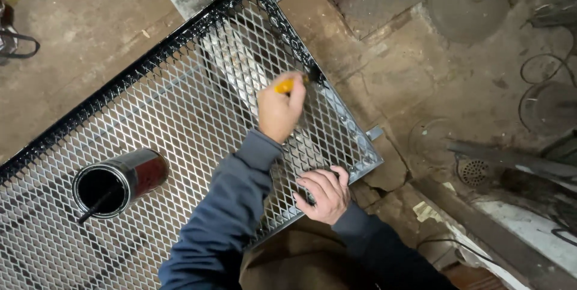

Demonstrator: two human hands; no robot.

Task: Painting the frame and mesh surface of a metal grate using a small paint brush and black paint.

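My left hand (279,109) is shut on a paintbrush with a yellow handle (285,85). Its bristles touch the right edge of a metal frame (180,34) filled with diamond mesh (180,116). The frame's far edge and upper right edge are glossy black; the lower right edge is bare grey metal. My right hand (324,194) lies flat, fingers spread, on the mesh near the frame's near right corner. An open paint can (120,182) holding black paint and a stick stands on the mesh to the left.
The frame lies over a rough concrete floor (421,85). Metal bars (511,158) and a round drain grate (473,171) lie to the right, with coiled cables (544,67) and a round disc (463,1) at the upper right.
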